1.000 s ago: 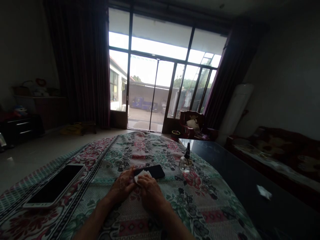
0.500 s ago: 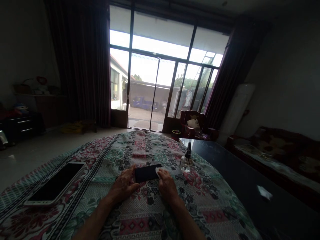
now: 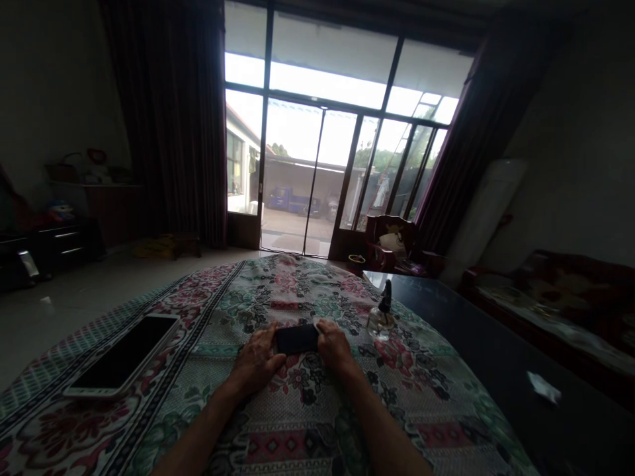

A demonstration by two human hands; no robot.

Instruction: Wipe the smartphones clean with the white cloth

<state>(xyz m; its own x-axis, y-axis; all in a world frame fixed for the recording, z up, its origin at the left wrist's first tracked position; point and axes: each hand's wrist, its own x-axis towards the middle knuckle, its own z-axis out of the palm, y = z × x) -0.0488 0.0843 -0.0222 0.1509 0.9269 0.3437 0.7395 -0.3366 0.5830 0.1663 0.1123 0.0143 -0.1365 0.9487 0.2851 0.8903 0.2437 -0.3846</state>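
Fingers (image 3: 266,336) of both hands curl closed around the short ends of a black smartphone (image 3: 297,339), gripping it between them. The left hand (image 3: 255,363) and right hand (image 3: 336,348) lie palms down, with the forearms reaching in from below. Whether the phone touches the floral quilted cover (image 3: 297,423) beneath it cannot be told. A larger white-edged smartphone (image 3: 122,357) lies screen up to the left, well apart. To the right stands a glass bottle (image 3: 381,325) with a black nozzle, near a dark tabletop (image 3: 461,330) bearing a crumpled white tissue (image 3: 544,387). Glass doors (image 3: 292,178) lie far ahead.
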